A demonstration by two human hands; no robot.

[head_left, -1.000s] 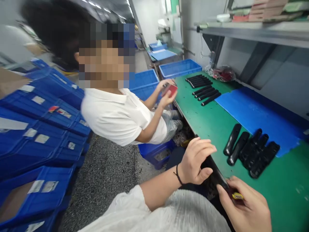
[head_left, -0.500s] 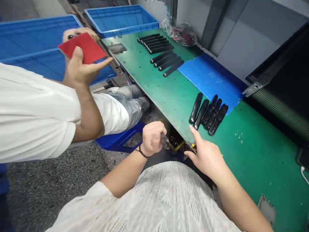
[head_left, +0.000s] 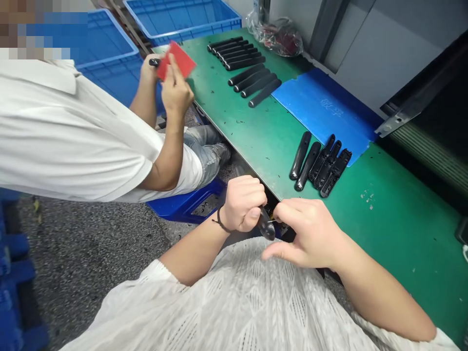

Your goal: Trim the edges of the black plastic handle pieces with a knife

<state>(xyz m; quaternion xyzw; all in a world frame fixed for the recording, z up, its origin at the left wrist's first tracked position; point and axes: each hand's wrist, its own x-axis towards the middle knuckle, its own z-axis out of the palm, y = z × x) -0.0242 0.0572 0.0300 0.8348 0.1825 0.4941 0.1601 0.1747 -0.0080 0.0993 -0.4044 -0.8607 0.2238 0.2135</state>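
Left hand: The person's left hand (head_left: pixel 243 204), with a black cord bracelet (head_left: pixel 220 220) at the wrist, is closed in a tight fist around a dark, glossy, tapered piece (head_left: pixel 266 225).

Right hand: The right hand (head_left: pixel 310 234) is half curled, with its fingertips (head_left: pixel 281 211) just beside the tip of the piece. A thin bright sliver (head_left: pixel 272 221) shows between them; whether the fingers pinch it, I cannot tell.

Piece's place: It sticks out of the left fist, between the two hands, just off the near edge of the green tabletop (head_left: pixel 398 253).

Long axis: It runs from the fist down and slightly rightward, toward the person's white knit top (head_left: pixel 234 302).

Nearer hand: The left hand wraps the piece's upper end; the right is just beside its lower part.

Black parts: Elongated black moulded parts lie in two rows (head_left: pixel 244 61) near the tabletop's far end, and a tighter group (head_left: pixel 320 163) lies at the corner of a blue rubber mat (head_left: pixel 325 109).

Co-worker: To the left, a co-worker's right hand (head_left: pixel 177 90) holds a flat red card (head_left: pixel 176 59), its edge near the other hand (head_left: pixel 149 66).

Beyond: Blue plastic crates (head_left: pixel 183 14) stand past the tabletop's far end.
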